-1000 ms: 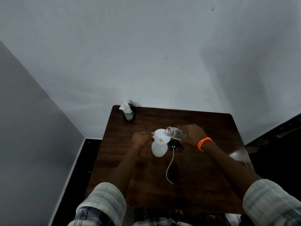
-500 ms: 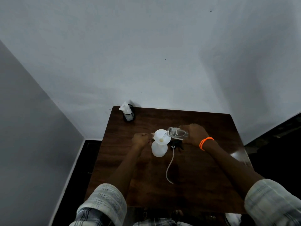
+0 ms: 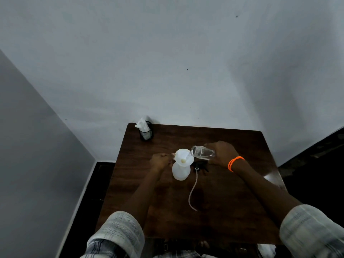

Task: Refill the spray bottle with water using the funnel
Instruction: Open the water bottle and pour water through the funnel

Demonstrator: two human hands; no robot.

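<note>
The white spray bottle (image 3: 181, 171) stands upright near the middle of the dark wooden counter (image 3: 232, 198), with the white funnel (image 3: 184, 157) seated in its neck. The left hand (image 3: 160, 162) sits just to the left of the funnel, its fingers curled so that the grip pinches the small tab on the funnel's left rim. From the right, the right hand (image 3: 221, 153) has its grip closed around the base of a clear glass (image 3: 202, 151), which is tipped almost on its side; the glass mouth points left and hangs over the funnel's right rim, with a thin stream of water falling into the bowl. An orange bracelet (image 3: 235, 162) circles the right wrist. Just right of the bottle, the black sprayer head (image 3: 200, 167) lies on the counter, its pale dip tube (image 3: 191, 192) curving toward the near edge. At the far left corner stands a black mesh holder (image 3: 146, 134) stuffed with white tissue (image 3: 141, 124).
</note>
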